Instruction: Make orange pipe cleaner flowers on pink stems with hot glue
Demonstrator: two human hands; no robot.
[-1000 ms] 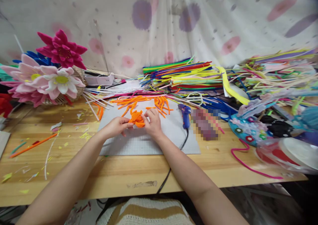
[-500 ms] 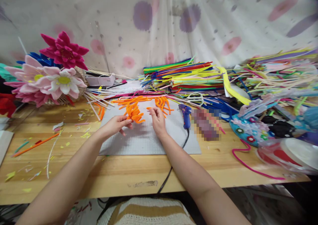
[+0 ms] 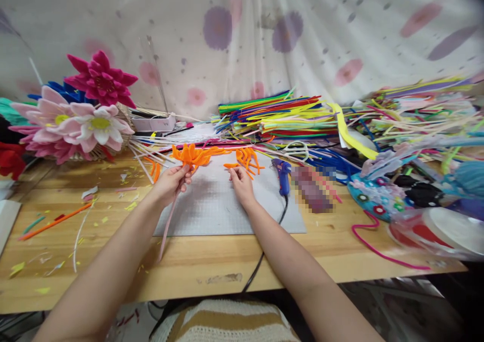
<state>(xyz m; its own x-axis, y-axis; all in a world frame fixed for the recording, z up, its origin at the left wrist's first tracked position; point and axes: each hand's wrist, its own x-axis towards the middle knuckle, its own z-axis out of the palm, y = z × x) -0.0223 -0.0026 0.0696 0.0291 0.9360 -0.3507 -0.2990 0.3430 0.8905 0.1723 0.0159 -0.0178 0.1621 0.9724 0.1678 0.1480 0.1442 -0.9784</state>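
An orange fuzzy flower point(image 3: 191, 155) stands upright above the grey mat point(image 3: 212, 216), its pale pink stem point(image 3: 167, 226) slanting down toward the table's front. My left hand point(image 3: 174, 182) is closed around that stem just under the petals. Over the mat's middle, my right hand point(image 3: 241, 183) pinches a small orange petal point(image 3: 230, 165) between thumb and fingertip. Behind it lies a little pile of bent orange pieces point(image 3: 247, 159).
A blue glue gun point(image 3: 283, 176) rests at the mat's right, its black cord running to the front edge. Farther back are green-handled scissors point(image 3: 297, 150) and coloured pipe-cleaner bundles point(image 3: 280, 113). Finished flowers point(image 3: 100, 123) stand left; a plastic-wrapped roll point(image 3: 446, 231) sits right.
My left hand has turned and moved slightly left, swinging the orange flower upright, so its stem now shows below. My right hand has barely shifted, still with the petal.
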